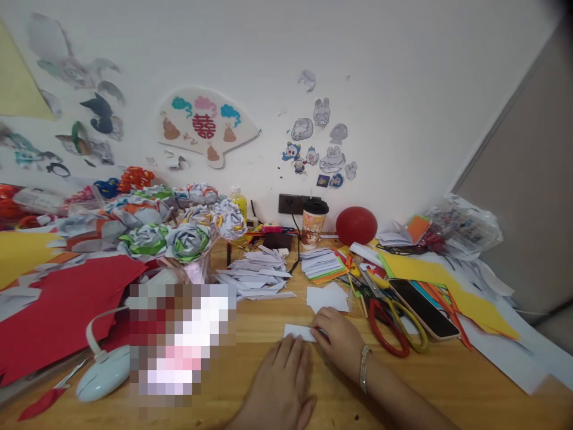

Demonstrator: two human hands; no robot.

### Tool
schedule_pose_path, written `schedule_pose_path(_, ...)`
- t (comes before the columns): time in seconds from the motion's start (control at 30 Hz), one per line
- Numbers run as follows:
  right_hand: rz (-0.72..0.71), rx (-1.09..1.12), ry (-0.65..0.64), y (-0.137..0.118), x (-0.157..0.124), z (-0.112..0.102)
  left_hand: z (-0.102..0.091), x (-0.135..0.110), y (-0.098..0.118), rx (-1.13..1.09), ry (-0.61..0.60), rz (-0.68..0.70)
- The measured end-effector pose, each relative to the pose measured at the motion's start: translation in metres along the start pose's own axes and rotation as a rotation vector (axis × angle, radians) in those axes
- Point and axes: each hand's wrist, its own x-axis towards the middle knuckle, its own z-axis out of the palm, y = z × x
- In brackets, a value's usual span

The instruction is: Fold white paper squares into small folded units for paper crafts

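A small white paper piece (299, 332) lies flat on the wooden desk (447, 382). My left hand (281, 382) rests on the desk with its fingers stretched flat, fingertips touching the paper's near edge. My right hand (339, 340), a bracelet on its wrist, presses down on the right end of the same paper with curled fingers. More white paper (329, 297) sits just behind it.
Red-handled and yellow-handled scissors (394, 325) and a phone (423, 309) lie to the right. Stacks of folded paper (257, 273), a cup (313, 224), a red ball (356, 225), paper flowers (172, 236), red paper sheets (62, 304) and a white mouse (102, 373) crowd the desk.
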Motion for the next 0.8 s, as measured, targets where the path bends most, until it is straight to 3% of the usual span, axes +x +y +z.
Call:
schedule_pose_path(0.3,0.035,-0.142,0.059,-0.005,-0.003,0.01,-0.004,0.002,0.0,-0.034,-0.045,-0.039)
schedule_pose_path(0.5,0.063,-0.135,0.061,-0.003,-0.003,0.01,-0.001,0.001,-0.001,-0.055,-0.007,-0.034)
schedule_pose_path(0.8,0.083,-0.127,0.047,-0.004,-0.002,0.01,-0.014,0.004,0.002,-0.078,-0.077,-0.054)
